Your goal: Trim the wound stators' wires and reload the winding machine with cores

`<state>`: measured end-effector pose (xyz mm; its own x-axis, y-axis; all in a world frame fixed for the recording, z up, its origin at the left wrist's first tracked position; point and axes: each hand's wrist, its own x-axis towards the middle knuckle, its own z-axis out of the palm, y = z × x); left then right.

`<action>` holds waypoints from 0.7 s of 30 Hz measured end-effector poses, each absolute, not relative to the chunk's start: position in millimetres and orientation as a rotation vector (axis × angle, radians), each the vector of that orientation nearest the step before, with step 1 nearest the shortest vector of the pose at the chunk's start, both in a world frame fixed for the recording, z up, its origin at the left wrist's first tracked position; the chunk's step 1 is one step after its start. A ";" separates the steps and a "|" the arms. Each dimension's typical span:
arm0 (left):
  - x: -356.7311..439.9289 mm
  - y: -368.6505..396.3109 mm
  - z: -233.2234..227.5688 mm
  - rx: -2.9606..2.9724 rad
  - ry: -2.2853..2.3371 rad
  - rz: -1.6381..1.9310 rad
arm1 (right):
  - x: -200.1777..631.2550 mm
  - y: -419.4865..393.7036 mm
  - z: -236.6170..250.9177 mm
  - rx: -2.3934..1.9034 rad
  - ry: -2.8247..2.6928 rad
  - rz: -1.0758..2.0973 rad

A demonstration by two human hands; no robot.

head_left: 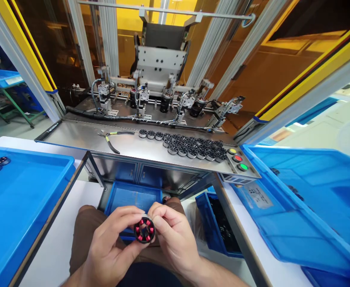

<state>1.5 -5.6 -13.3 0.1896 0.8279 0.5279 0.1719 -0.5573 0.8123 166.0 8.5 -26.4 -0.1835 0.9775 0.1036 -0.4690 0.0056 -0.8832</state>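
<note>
My left hand (pixel 111 239) grips a motor stator (pixel 137 238), a black ring with red wire coils inside and a grey metal outer band. Its open face points up toward me, above my lap. At the stator's right rim, my right hand (pixel 175 235) is closed, thumb and forefinger pressed together against the edge. Whatever is between those fingertips is too small or hidden to make out. On the steel bench ahead, several black stator cores (pixel 193 145) stand in tight rows. Left of them lie pliers (pixel 112 139) with black and yellow handles.
Beyond the bench stands a winding machine (pixel 163 67) with several fixtures, framed by yellow posts. Yellow, red and green buttons (pixel 237 158) sit at the bench's right end. Blue trays flank me: a left tray (pixel 28 191) with wound stators and a right bin (pixel 297 215) holding dark parts.
</note>
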 end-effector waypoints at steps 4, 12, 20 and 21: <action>-0.9 -9.1 -9.4 1.651 0.893 1.327 | 168.8 11.7 -17.9 -0.704 -1.100 1.425; 4.9 0.8 -5.5 0.852 0.609 0.966 | 200.2 20.8 7.4 -0.573 -1.903 0.490; 13.5 0.5 -0.5 0.638 0.580 0.869 | 212.6 24.9 5.9 -0.455 -1.978 0.378; 13.4 0.7 0.0 0.639 0.583 0.881 | 214.9 26.3 5.3 -0.471 -1.963 0.423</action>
